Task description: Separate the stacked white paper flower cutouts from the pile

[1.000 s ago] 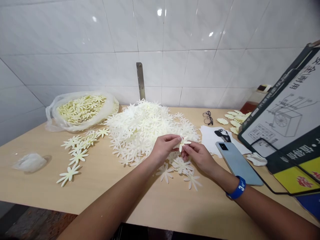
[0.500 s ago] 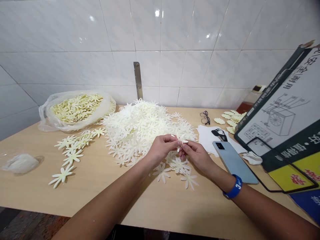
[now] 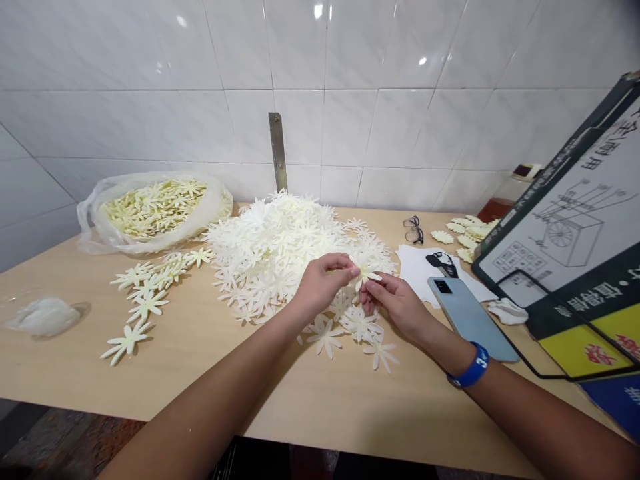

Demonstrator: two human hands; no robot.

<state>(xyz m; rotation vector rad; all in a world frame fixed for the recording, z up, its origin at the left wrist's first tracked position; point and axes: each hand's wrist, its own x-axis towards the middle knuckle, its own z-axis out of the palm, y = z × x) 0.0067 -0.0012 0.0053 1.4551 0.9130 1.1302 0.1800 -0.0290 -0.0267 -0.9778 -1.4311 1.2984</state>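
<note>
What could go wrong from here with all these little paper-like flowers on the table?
The thin petals of the flower cutout pinched between the left hand and right hand might crease or tear. The loose pile of white flower cutouts reaches right up to the hands, so a careless move could scatter pieces. The phone lies close beside the right hand and might get bumped.

Looks like a small craft workroom, not a kitchen or office: white tile wall [image 3: 320, 133] at 12 o'clock, wooden desk [image 3: 310, 400] w/ big heap of cut-out flowers [image 3: 280, 253], more in plastic bag [image 3: 95, 227] at 10 o'clock, printed board [image 3: 565, 220] propped at 2 o'clock.
</note>
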